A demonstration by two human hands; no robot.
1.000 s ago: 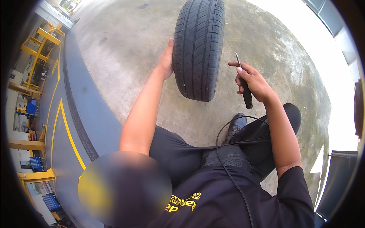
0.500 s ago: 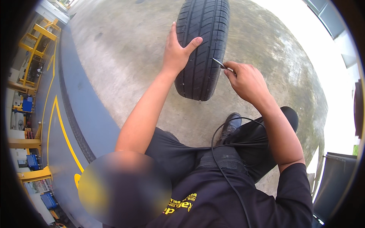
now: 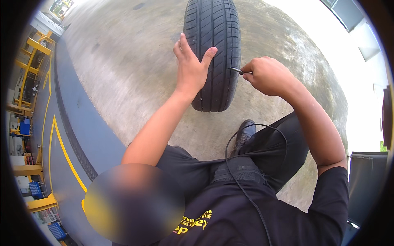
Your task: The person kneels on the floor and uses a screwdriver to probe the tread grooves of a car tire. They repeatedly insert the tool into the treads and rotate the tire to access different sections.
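Note:
A black car tire [image 3: 215,45] stands upright on the concrete, its tread facing me. My left hand [image 3: 191,67] rests against the tire's left side, fingers stretched along the sidewall and thumb over the tread. Pinched in my right hand [image 3: 264,76] is a thin metal pick-like tool [image 3: 235,70]; its exact kind does not show. The tool's tip meets the tread near the right shoulder. Most of its handle is hidden in my fingers.
A black cable [image 3: 234,174] runs down my shirt and loops over my lap. My boot [image 3: 246,133] is below the tire. Left lies a blue-grey floor strip [image 3: 88,110] with yellow lines, beside yellow metal frames [image 3: 35,53]. A dark bin-like object [image 3: 365,184] stands at right.
My right elbow has swung outward and the wrist has turned, so the tool lies flatter against the tread. The tire appears slightly further left as the view shifts. My left hand stays on it.

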